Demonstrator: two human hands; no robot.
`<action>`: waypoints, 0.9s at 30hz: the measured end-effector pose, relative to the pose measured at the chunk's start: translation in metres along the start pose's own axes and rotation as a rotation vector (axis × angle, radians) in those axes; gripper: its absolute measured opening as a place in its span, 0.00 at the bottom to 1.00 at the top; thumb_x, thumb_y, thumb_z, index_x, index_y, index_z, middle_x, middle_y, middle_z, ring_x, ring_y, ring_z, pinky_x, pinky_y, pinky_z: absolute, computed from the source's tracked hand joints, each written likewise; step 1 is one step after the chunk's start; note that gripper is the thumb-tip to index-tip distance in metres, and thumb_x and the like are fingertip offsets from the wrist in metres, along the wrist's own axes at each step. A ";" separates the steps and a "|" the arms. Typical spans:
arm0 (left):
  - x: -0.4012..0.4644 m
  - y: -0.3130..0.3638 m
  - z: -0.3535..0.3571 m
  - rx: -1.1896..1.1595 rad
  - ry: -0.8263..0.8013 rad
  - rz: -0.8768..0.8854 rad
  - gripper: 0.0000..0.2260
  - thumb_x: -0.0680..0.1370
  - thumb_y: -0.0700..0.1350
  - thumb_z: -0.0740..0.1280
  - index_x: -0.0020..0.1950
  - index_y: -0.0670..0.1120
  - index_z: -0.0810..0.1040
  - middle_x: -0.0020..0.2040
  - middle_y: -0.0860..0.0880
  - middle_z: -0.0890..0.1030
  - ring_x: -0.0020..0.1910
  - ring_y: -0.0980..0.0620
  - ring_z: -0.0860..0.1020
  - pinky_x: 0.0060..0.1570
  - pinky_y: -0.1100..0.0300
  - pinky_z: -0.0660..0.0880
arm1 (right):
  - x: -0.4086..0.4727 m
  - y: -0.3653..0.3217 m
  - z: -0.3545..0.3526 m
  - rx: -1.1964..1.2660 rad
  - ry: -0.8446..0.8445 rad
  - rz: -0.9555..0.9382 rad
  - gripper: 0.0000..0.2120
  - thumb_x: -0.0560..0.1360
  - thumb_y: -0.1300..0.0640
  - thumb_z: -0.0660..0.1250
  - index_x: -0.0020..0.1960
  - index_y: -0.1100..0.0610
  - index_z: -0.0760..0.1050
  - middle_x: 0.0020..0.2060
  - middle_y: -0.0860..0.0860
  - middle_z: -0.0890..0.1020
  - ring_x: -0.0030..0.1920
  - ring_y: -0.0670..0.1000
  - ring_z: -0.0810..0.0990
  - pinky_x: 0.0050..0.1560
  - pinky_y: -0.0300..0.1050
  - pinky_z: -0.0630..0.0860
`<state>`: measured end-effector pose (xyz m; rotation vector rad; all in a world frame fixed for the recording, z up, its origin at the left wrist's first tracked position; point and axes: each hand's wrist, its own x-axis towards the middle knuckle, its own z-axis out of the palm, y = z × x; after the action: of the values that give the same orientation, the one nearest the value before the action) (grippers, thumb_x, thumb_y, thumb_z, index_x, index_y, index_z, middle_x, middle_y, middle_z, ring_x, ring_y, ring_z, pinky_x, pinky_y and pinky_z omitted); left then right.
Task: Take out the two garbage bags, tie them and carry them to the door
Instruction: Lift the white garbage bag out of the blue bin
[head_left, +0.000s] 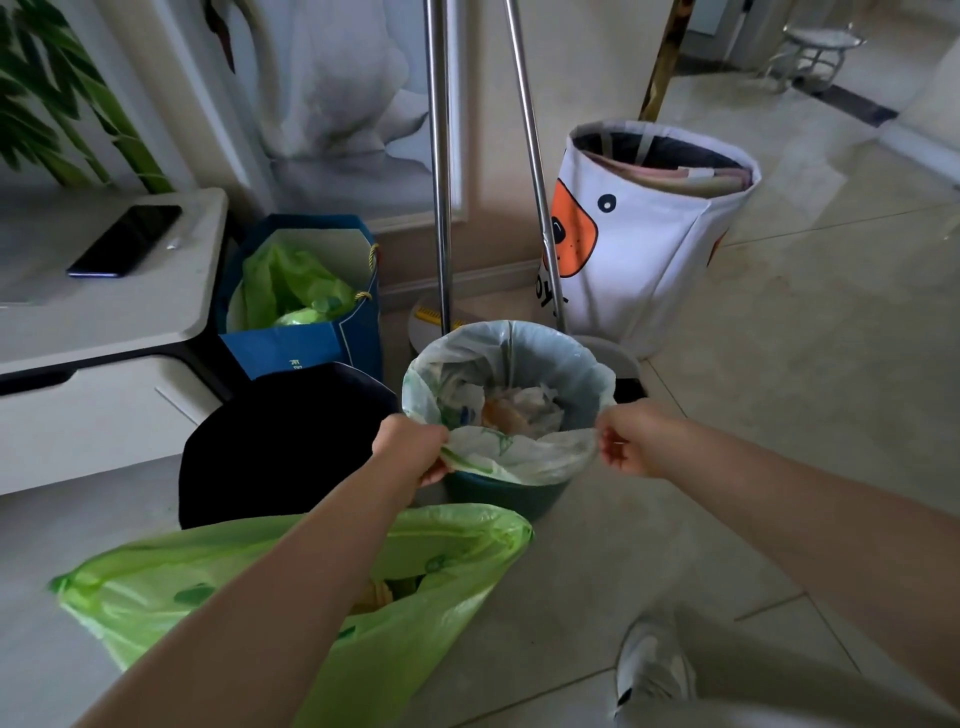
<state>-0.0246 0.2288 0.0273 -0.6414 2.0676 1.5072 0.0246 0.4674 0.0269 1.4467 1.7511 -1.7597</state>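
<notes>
Left hand (410, 449) and right hand (626, 441) pinch the white bag (511, 457) rim at nine and three o'clock; green bag (291, 597) at six on tiled floor (779, 415).

— What stands along the wall?

— A blue paper bag (306, 343) with rope handles, just beside a white cabinet (104, 322). A dark phone (124, 240) lies flat on the cabinet top. Two metal poles (441, 182) rise upright and slanted near the baseboard.

— And to the right?

— A white fabric basket (649, 244) with an orange patch and a black eye printed on it, folded cloth inside. A white shoe (652, 670) rests on the tiled floor (779, 415). Green leaves (57, 93) show at the upper left.
</notes>
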 end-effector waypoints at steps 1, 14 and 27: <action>0.001 0.003 -0.002 0.001 0.025 0.021 0.09 0.74 0.38 0.68 0.52 0.38 0.75 0.43 0.39 0.81 0.33 0.46 0.81 0.27 0.59 0.76 | 0.000 -0.003 0.000 -0.001 0.011 0.000 0.05 0.74 0.68 0.61 0.42 0.60 0.71 0.29 0.54 0.71 0.28 0.48 0.69 0.26 0.42 0.69; 0.011 0.043 -0.013 -0.045 0.076 0.223 0.11 0.78 0.42 0.62 0.60 0.46 0.68 0.53 0.42 0.77 0.44 0.43 0.83 0.36 0.52 0.83 | 0.002 -0.024 0.000 -0.001 -0.028 0.001 0.03 0.74 0.65 0.63 0.44 0.59 0.70 0.47 0.57 0.76 0.50 0.56 0.77 0.45 0.49 0.77; 0.021 0.058 -0.017 -0.224 -0.003 0.154 0.05 0.78 0.39 0.63 0.53 0.44 0.77 0.37 0.45 0.81 0.26 0.52 0.81 0.26 0.60 0.79 | 0.006 -0.054 -0.004 0.118 0.142 -0.570 0.11 0.72 0.68 0.65 0.47 0.53 0.77 0.36 0.47 0.78 0.35 0.47 0.78 0.27 0.37 0.75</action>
<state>-0.0792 0.2272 0.0604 -0.5715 2.0016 1.8448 -0.0178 0.4859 0.0557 1.2120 2.3441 -2.0956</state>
